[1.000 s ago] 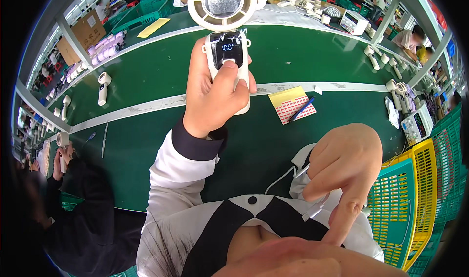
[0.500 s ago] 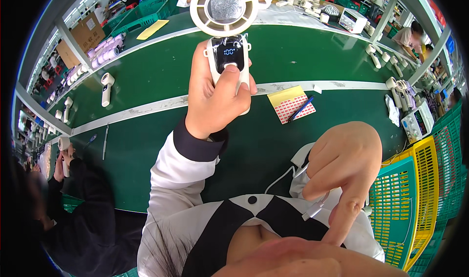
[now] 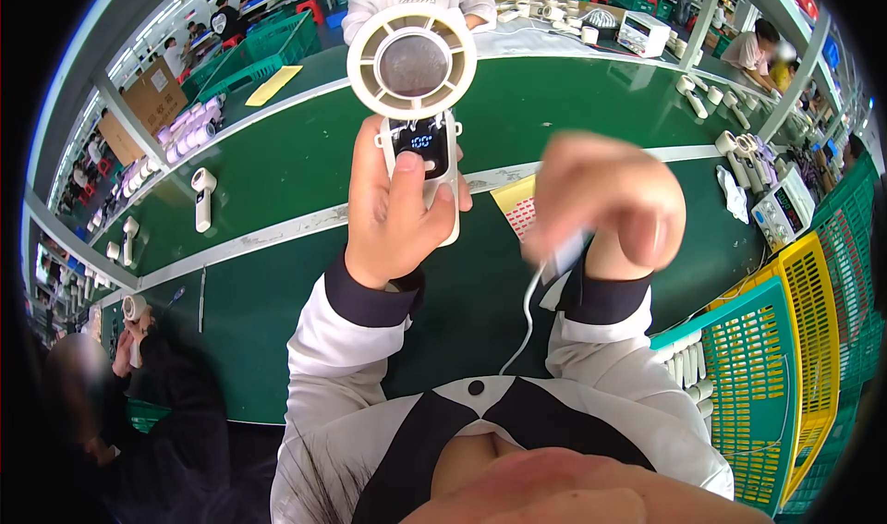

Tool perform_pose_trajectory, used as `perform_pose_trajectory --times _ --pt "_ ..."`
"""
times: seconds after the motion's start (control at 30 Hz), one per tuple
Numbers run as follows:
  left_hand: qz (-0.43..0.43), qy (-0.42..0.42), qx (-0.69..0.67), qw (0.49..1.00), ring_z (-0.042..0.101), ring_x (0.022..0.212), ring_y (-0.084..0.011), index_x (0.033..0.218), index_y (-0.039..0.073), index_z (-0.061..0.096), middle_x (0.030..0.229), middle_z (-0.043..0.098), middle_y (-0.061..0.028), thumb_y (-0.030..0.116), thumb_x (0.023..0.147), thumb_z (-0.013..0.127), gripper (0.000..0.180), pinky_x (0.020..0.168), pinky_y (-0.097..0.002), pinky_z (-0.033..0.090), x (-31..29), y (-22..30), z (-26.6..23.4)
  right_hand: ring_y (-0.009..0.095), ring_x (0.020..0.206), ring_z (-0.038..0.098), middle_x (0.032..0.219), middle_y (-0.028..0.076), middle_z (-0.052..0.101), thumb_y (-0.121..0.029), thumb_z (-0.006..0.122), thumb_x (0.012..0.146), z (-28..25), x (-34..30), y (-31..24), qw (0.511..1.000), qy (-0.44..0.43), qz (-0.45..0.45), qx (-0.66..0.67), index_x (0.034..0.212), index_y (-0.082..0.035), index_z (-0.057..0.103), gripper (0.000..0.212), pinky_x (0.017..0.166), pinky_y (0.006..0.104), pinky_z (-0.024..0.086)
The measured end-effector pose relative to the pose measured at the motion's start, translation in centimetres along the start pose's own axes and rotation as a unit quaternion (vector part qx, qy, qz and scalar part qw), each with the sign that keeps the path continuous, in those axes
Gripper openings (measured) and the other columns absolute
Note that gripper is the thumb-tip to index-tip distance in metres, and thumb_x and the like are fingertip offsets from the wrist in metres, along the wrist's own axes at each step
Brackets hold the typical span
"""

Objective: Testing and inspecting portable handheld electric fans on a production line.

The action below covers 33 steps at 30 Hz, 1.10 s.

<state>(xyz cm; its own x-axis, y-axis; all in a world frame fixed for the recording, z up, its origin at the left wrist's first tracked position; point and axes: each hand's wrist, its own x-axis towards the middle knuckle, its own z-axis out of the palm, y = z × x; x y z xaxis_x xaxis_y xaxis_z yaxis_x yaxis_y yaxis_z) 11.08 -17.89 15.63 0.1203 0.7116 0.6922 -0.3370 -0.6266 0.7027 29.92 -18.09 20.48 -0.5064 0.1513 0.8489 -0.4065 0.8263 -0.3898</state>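
My left hand (image 3: pixel 395 208) grips the handle of a white hand-held fan (image 3: pixel 413 67), held upright over the green bench. Its round head is on top, and a small dark display on the handle glows blue; my thumb rests just below that display. My right hand (image 3: pixel 605 205), blurred by motion, is raised beside the fan and pinches a white plug at the end of a thin white cable (image 3: pixel 525 316) that hangs down toward my chest. The plug is apart from the fan.
The green bench (image 3: pixel 277 173) carries more white fans (image 3: pixel 201 196), a yellow card with red stickers (image 3: pixel 517 208) and a meter box (image 3: pixel 783 212). Green and yellow crates (image 3: pixel 785 339) stand at my right. Other people sit across the bench and at my left.
My right hand has risen from near my chest to beside the fan, bringing the cable plug with it. The fan in my left hand is nearer the camera.
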Motion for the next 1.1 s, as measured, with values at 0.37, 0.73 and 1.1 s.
perform_pose_trajectory --times 0.37,0.73,1.1 --pt "-0.074 -0.154 0.020 0.985 0.057 0.068 -0.0173 0.129 -0.004 0.024 0.099 0.051 -0.0181 0.007 0.083 0.046 0.052 0.060 -0.0280 0.048 -0.8 0.8 0.6 0.005 0.072 0.042 0.084 -0.002 0.052 -0.034 0.052 0.092 -0.3 0.7 2.1 0.921 0.353 0.164 -0.006 0.103 -0.002 0.054 0.033 0.065 0.0191 0.036" --pt "-0.096 -0.173 0.066 0.978 0.055 0.059 -0.0151 0.129 -0.005 0.028 0.088 0.056 -0.0144 0.027 0.087 0.047 0.056 0.052 -0.0253 0.045 -1.1 1.4 0.3 0.019 0.110 0.046 0.116 0.014 0.050 -0.062 0.041 0.087 -0.3 0.2 2.1 0.967 0.205 0.141 -0.055 0.128 0.003 0.039 0.077 0.095 0.0309 0.035" --pt "-0.065 -0.165 0.125 0.976 0.054 0.059 -0.0118 0.115 -0.003 0.038 0.083 0.055 -0.0092 0.038 0.084 0.060 0.056 0.051 -0.0235 0.042 -0.9 1.9 -2.3 0.018 0.097 0.057 0.107 0.013 0.059 -0.031 0.048 0.087 1.3 1.1 3.6 0.910 0.378 0.082 -0.147 0.113 0.006 0.052 0.046 0.085 0.0284 0.044"
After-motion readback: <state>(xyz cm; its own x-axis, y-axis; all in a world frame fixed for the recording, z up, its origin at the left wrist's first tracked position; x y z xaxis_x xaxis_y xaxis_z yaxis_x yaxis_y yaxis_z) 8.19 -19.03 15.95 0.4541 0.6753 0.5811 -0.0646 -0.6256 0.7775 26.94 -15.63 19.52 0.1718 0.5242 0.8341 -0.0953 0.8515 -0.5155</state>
